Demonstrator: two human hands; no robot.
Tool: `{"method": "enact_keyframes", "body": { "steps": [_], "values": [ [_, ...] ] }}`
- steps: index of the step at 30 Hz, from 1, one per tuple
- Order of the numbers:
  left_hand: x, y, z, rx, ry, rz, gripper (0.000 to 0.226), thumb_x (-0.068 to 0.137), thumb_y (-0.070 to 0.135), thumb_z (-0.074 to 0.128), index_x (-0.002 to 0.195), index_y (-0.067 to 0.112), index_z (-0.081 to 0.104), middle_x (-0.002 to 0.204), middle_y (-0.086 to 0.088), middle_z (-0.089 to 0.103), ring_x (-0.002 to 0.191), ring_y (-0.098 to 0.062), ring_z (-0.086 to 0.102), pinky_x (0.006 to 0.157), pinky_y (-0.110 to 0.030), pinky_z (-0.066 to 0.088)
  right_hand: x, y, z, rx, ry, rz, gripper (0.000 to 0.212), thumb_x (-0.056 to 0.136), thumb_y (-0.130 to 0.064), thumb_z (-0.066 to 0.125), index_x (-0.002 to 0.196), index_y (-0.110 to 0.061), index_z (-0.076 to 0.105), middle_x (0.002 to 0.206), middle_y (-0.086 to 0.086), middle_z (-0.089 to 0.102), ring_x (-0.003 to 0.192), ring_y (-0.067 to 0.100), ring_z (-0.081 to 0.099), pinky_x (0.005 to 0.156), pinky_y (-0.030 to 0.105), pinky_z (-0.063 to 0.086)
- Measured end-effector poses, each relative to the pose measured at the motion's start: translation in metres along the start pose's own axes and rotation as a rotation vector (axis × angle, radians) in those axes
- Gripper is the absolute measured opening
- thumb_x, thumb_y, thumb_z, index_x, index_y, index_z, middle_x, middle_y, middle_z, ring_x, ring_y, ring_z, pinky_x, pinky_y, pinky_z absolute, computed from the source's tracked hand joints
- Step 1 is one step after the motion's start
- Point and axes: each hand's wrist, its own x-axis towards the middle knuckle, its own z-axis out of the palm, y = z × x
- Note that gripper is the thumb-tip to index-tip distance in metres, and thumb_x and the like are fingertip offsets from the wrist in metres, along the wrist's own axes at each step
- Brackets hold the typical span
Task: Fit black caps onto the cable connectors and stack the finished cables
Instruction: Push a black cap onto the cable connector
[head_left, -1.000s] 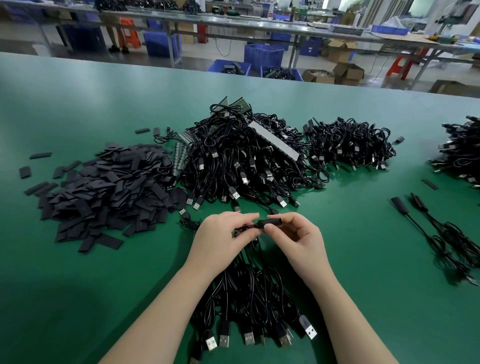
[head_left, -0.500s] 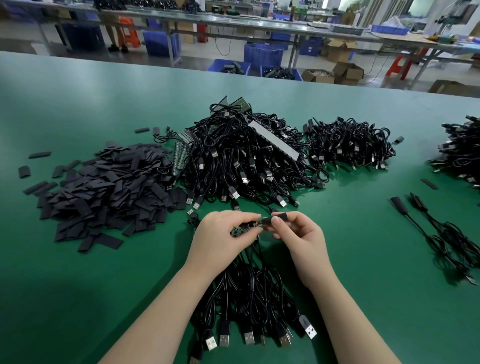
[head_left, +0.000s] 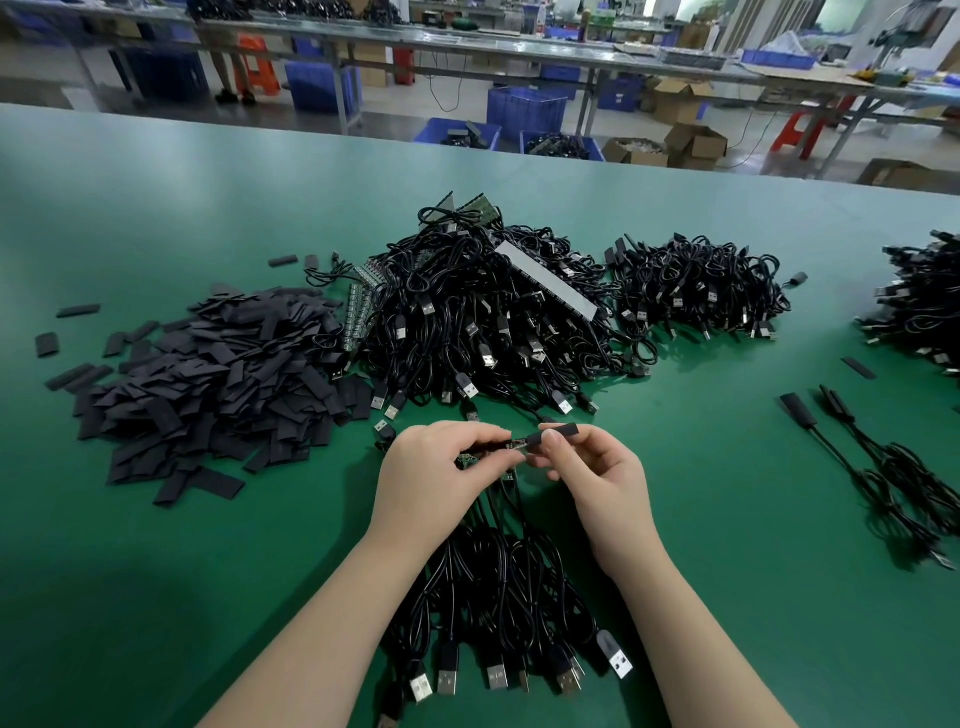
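The right hand pinched the black cap and had drawn it nearly off the board-end connector (seemingly re-seating) which the left hand gripped just beside it.

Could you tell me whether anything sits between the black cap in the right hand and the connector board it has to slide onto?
Nothing visible does. The right hand pinches the black cap with its open end at the tip of the small green connector board, which the left hand holds. Only fingertips flank the joint; whether the cap has started on is unclear.
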Motion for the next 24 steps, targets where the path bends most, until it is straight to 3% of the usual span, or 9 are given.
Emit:
{"method": "enact_keyframes", "body": {
  "steps": [3,9,16,21,24],
  "values": [
    [0.0003,0.0005,0.0001,-0.002,0.001,0.004,0.015,0.076,0.037,0.081,0.089,0.031,0.078,0.084,0.022,0.071,0.088,0.004,0.063,0.078,-0.013,0.047,-0.0013,-0.0004,0.0005,-0.029,-0.022,-0.008,0.017,0.09,-0.011,0.071,0.086,-0.026,0.078,0.085,0.005,0.077,0.077,0.012,0.072,0.071,0.017,0.053],
    [-0.0006,0.0024,-0.0005,-0.022,-0.077,0.05,0.018,0.08,0.034,0.078,0.098,0.029,0.078,0.091,0.021,0.073,0.091,0.005,0.064,0.084,-0.025,0.052,-0.0018,-0.0004,0.0018,-0.065,-0.048,-0.019,0.021,0.09,-0.012,0.071,0.081,-0.029,0.077,0.078,-0.001,0.075,0.073,0.006,0.069,0.069,0.015,0.052],
    [-0.0011,0.002,0.0008,-0.017,0.007,0.056,0.016,0.079,0.024,0.08,0.094,0.028,0.078,0.088,0.022,0.072,0.091,0.009,0.062,0.08,-0.006,0.044,-0.0007,0.0006,0.0014,-0.054,-0.028,-0.009,0.017,0.09,-0.014,0.072,0.085,-0.029,0.079,0.083,0.004,0.076,0.078,0.011,0.071,0.07,0.015,0.052],
    [0.0,0.004,0.0002,0.014,-0.035,0.12,0.012,0.081,0.025,0.073,0.092,0.029,0.078,0.085,0.021,0.072,0.085,0.003,0.065,0.08,-0.023,0.05,-0.0022,0.0009,0.0026,-0.098,-0.078,-0.006,0.011,0.089,-0.012,0.072,0.086,-0.02,0.079,0.085,0.004,0.077,0.081,0.011,0.071,0.075,0.019,0.054],
    [-0.0009,0.0055,-0.0002,0.043,-0.025,0.155,0.014,0.08,0.027,0.069,0.09,0.029,0.078,0.085,0.021,0.073,0.085,0.002,0.064,0.083,-0.019,0.044,-0.0035,-0.0008,0.0037,-0.136,-0.096,-0.013,0.01,0.088,-0.013,0.073,0.083,-0.02,0.078,0.083,0.001,0.077,0.079,0.007,0.071,0.071,0.015,0.051]
  ]
}}
